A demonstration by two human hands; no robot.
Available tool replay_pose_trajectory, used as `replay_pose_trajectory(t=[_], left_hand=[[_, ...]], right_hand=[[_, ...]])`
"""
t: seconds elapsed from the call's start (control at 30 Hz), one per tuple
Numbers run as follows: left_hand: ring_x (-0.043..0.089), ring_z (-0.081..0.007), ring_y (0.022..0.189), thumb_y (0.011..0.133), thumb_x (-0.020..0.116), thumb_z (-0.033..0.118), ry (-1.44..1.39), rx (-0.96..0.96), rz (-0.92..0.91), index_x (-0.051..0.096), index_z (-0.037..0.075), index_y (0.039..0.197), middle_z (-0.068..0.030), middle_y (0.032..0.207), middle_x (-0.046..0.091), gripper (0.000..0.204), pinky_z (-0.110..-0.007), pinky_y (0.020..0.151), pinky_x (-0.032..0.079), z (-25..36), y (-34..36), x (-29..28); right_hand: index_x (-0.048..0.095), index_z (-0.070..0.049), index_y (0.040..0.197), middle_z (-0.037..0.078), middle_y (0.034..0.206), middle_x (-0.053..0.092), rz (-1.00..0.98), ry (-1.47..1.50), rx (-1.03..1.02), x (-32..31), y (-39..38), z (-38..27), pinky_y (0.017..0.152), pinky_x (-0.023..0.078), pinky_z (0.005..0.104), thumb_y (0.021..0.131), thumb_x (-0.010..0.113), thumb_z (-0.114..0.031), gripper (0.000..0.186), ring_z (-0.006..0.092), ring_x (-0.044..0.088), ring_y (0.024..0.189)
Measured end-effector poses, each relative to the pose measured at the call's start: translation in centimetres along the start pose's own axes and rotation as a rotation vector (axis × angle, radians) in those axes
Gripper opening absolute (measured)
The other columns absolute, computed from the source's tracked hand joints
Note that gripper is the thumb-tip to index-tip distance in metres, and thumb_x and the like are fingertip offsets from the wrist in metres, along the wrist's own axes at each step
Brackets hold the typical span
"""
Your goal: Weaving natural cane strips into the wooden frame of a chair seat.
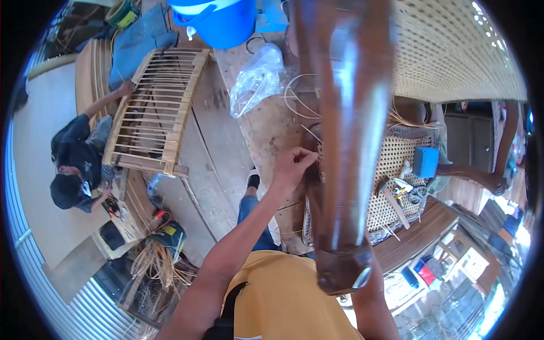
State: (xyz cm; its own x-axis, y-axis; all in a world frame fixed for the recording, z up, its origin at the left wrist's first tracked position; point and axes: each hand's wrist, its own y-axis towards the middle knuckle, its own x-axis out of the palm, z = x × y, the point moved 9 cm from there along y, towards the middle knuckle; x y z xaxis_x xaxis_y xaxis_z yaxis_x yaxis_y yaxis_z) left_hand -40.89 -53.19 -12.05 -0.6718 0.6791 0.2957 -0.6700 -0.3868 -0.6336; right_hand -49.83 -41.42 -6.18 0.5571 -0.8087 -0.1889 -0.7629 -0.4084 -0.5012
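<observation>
A dark polished wooden chair frame (345, 141) rises in front of me, and a woven cane seat (391, 164) lies behind it. My left hand (292, 165) reaches up to the left edge of that frame. Its fingertips are pinched on a thin pale cane strand (310, 135) beside the weave. Loose loops of cane (294, 93) curl just above the hand. My right forearm (371, 300) comes up from below and passes behind the wooden frame, which hides the hand.
On the cane seat lie a hammer (392, 201), a blue block (425, 161) and pliers (415, 195). A clear plastic bag (258, 79) and blue bucket (221, 21) sit ahead. At left a person in dark clothes (73, 156) holds a slatted wooden frame (153, 113). Cane strips (158, 262) lie on the floor.
</observation>
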Motion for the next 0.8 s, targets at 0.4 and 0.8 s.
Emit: replay_pose_trajectory(t=[0.4, 0.8], left_hand=[[0.050, -0.0062, 0.070, 0.096, 0.049, 0.012, 0.058, 0.067, 0.051, 0.057, 0.003, 0.109, 0.0000, 0.085, 0.055, 0.017, -0.022, 0.059, 0.042, -2.5, -1.3, -3.2], [0.060, -0.0201, 0.077, 0.094, 0.051, 0.007, 0.424, 0.497, 0.048, 0.060, 0.004, 0.105, -0.0108, 0.088, 0.058, 0.015, -0.032, 0.069, 0.048, 1.8, -2.0, -1.4]], right_hand=[[0.067, -0.004, 0.074, 0.009, 0.064, 0.060, 0.136, -0.933, -0.188, -1.2, 0.7, -1.5, 0.059, 0.047, 0.0337, 0.072, 0.070, -0.019, 0.016, 0.0193, 0.058, 0.059], [0.064, 0.000, 0.072, 0.019, 0.071, 0.064, 0.089, -1.047, -0.006, 0.3, 2.4, -2.8, 0.066, 0.049, 0.0443, 0.071, 0.065, -0.019, 0.019, 0.0372, 0.063, 0.070]])
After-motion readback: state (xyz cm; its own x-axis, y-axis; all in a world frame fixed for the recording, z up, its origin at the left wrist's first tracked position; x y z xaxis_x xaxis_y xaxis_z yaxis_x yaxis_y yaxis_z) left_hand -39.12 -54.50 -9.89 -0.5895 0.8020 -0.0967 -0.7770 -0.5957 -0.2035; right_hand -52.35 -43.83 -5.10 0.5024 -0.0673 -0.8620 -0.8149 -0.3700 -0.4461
